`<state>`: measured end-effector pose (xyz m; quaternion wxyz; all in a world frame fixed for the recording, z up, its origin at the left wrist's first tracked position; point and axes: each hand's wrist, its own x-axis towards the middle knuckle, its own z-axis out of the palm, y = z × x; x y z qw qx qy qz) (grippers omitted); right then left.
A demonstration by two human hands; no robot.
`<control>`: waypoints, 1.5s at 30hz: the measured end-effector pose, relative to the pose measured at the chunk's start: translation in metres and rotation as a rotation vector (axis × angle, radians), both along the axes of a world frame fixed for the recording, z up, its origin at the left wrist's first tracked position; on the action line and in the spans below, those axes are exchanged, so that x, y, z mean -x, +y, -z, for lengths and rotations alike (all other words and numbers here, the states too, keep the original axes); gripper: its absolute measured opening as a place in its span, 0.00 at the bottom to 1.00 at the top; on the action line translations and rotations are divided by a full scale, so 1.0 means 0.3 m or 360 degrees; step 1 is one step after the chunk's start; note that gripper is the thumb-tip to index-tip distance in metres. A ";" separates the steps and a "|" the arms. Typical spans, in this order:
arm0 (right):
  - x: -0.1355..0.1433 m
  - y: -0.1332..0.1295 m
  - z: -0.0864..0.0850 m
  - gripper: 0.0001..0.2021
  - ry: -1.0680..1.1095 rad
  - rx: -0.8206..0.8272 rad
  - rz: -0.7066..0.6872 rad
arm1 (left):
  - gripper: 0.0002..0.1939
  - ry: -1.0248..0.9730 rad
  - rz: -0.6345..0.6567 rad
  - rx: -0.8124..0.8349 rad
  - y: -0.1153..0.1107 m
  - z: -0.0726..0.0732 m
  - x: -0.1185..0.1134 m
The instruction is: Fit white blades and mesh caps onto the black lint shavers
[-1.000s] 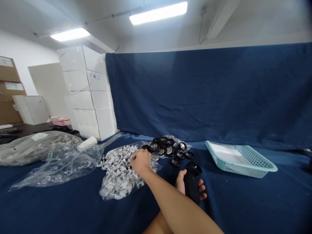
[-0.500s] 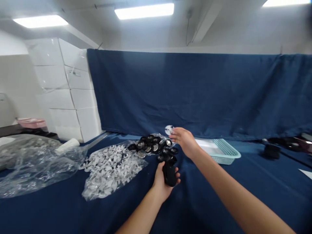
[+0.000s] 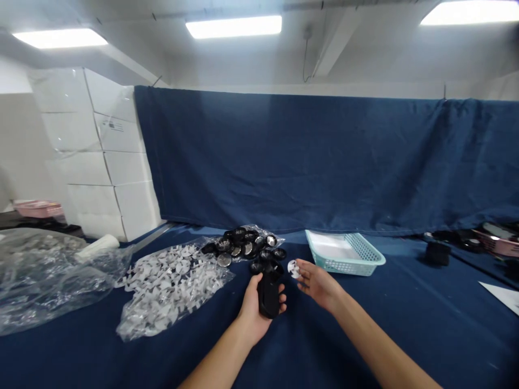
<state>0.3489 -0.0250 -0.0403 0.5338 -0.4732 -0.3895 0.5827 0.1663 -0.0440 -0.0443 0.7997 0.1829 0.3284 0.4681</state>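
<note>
White disc [image 3: 293,269] just R of black handle [image 3: 268,298], nr far end; hands apart
L hand [image 3: 251,312] round handle, long axis fore-aft; R hand [image 3: 321,284] pinching disc

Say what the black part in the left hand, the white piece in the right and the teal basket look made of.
Black part: likely matte plastic, judging by its dull, smooth surface.
White piece: probably plastic, from its cut-out shape; too small to tell its finish.
Teal basket: apparently molded plastic, satin-looking, with regular perforations.
</note>
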 end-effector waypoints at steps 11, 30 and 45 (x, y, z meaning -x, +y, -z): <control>-0.002 0.001 0.074 0.22 -0.0261 -0.0100 0.0440 | 0.20 0.0022 0.0047 -0.0011 -0.007 -0.007 -0.002; -0.083 -0.018 0.099 0.04 -0.1166 -0.0783 -0.0014 | 0.20 0.0096 0.0039 0.0104 -0.015 -0.037 0.023; -0.112 -0.007 0.065 0.21 -0.0864 -0.0783 -0.0054 | 0.22 0.0155 0.0172 0.0038 -0.027 -0.050 0.010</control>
